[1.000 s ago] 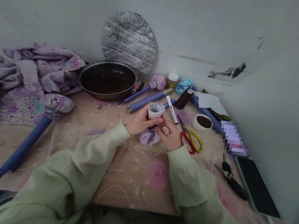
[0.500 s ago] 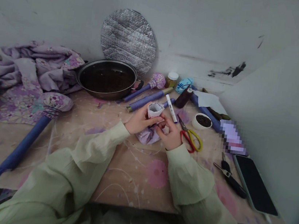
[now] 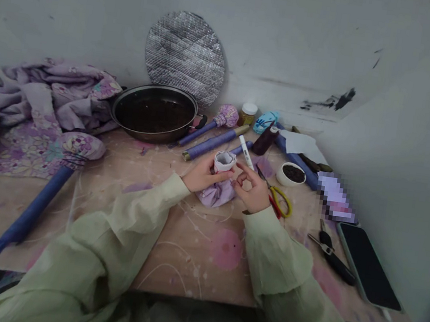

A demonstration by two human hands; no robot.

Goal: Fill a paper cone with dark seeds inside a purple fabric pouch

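Observation:
My left hand (image 3: 204,174) is wrapped round the neck of a small purple cloth bundle (image 3: 216,194), whose pale rolled rim opens upward above the thumb. The round lower part of the bundle rests on the table. Just right of it is my right hand (image 3: 253,187), its thumb and forefinger curved towards each other near the bundle's neck. Whether a thin thread runs between those fingers is too small to make out. A white marker (image 3: 246,153) lies behind my right hand, and scissors with red and yellow handles (image 3: 281,201) lie partly hidden beside it.
Behind stand a dark pan (image 3: 153,113), a lidded jar (image 3: 247,114) and a dark thread spool (image 3: 266,140). A white bowl (image 3: 291,175), pliers (image 3: 332,257) and a phone (image 3: 369,266) are at right. Purple cloth (image 3: 44,101) and a cloth-headed stick (image 3: 37,206) lie left.
My right hand has moved right, away from the bundle's neck, and now covers more of the scissors. My left hand and the bundle's rim have shifted slightly right and down.

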